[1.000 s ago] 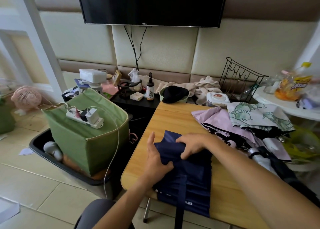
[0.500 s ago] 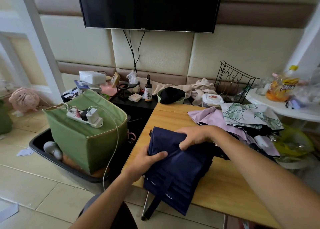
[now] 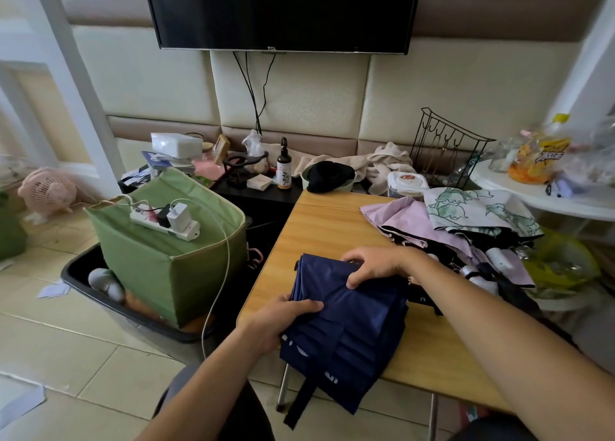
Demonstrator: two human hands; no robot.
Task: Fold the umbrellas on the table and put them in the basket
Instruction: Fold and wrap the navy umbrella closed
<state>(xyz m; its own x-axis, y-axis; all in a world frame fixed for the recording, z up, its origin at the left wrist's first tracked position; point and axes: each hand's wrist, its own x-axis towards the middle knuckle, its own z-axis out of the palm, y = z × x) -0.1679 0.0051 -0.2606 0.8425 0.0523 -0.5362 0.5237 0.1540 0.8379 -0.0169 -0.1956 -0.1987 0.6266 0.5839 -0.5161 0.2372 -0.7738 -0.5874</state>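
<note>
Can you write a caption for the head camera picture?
Both hands grip a navy umbrella on the wooden table.

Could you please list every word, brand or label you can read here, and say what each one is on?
"TCL": bottom edge of the television.
Navy umbrella: white print, partly folded away, unreadable.
Yellow snack bag: lettering too blurred.
Spray bottle: label too small.

A person's left hand (image 3: 283, 317) and right hand (image 3: 376, 265) grip a navy umbrella (image 3: 346, 327) gathered in pleats at the near edge of a wooden surface (image 3: 332, 227), with a pink umbrella (image 3: 409, 221) and a leaf-print umbrella (image 3: 476, 211) heaped to the right and a green basket (image 3: 173, 264) on the floor to the left.
</note>
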